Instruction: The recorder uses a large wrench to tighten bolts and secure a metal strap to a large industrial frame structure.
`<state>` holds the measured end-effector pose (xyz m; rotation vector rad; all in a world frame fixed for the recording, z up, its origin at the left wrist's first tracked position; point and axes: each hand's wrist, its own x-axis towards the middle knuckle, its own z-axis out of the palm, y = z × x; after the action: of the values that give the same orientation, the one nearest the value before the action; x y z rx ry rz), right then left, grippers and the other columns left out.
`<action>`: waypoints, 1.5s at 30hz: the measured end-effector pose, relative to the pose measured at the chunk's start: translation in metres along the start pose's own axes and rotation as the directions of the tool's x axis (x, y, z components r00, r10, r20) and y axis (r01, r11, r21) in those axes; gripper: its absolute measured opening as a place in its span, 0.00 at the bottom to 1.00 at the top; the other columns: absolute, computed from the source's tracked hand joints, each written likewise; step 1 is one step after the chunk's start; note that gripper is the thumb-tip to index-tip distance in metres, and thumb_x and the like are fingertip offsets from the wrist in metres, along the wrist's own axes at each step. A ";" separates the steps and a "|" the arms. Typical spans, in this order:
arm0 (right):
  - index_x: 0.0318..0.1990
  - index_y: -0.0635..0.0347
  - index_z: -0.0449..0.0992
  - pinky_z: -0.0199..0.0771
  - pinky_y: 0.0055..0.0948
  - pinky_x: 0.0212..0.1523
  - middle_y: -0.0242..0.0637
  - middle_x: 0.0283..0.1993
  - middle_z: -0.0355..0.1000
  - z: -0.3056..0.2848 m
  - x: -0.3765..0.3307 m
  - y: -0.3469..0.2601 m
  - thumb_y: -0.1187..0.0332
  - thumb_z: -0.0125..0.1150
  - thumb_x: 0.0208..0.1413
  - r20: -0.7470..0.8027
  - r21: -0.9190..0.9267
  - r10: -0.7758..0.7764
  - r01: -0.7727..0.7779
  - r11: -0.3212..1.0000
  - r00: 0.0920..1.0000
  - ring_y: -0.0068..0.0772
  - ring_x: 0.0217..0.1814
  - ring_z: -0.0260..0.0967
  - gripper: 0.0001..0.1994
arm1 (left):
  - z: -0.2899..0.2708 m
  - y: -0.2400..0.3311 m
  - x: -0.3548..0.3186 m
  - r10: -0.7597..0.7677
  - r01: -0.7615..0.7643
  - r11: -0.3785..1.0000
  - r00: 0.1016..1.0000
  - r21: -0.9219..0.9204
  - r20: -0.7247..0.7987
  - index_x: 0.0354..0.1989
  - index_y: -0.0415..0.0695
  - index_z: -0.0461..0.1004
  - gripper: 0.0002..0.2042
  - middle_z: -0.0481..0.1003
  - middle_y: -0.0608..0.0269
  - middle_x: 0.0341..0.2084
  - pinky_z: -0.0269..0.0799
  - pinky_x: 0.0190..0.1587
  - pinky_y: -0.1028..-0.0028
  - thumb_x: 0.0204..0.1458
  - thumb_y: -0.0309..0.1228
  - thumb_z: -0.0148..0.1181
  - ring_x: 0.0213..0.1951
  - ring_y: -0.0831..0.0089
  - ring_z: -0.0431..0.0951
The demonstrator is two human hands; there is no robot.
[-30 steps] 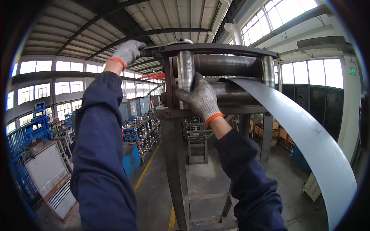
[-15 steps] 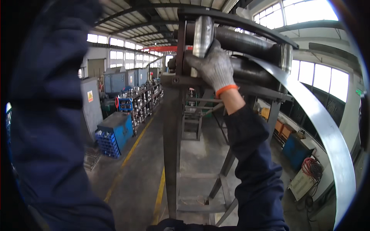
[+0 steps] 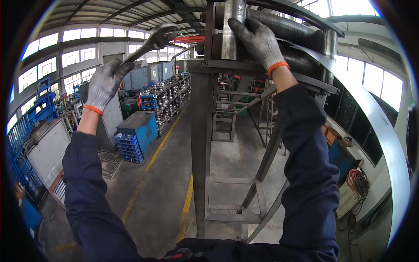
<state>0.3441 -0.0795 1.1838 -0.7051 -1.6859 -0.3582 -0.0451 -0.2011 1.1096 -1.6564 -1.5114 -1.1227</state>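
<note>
A blue cabinet (image 3: 145, 130) and a rack of metal parts (image 3: 165, 99) stand left of the tall metal frame (image 3: 200, 131); a bright metal strip (image 3: 379, 118) curves down at its right. The left hand (image 3: 104, 84), raised, wraps round a wrench (image 3: 153, 43) tilted up toward the frame. The right hand (image 3: 262, 43) reaches up, thumb against an upright roller (image 3: 230, 41); whether it grips, I cannot tell.

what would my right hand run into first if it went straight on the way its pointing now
Your right hand would probably meet the near upright steel roller first: the hand partly overlaps it in the picture, though depth and actual contact are unclear.
</note>
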 end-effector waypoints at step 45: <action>0.52 0.72 0.74 0.78 0.46 0.57 0.61 0.47 0.78 0.002 -0.019 -0.015 0.32 0.69 0.45 0.045 -0.245 0.085 -0.072 0.967 0.995 0.56 0.55 0.77 0.45 | 0.030 0.046 0.137 0.406 -0.358 0.848 0.913 0.391 -0.043 0.46 0.44 0.82 0.30 0.82 0.48 0.31 0.76 0.40 0.56 0.62 0.62 0.50 0.37 0.49 0.83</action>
<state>0.3347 -0.0947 1.1675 -0.9678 -1.6766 -0.4991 0.0034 -0.1199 1.2229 -1.4981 -1.1565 -0.6549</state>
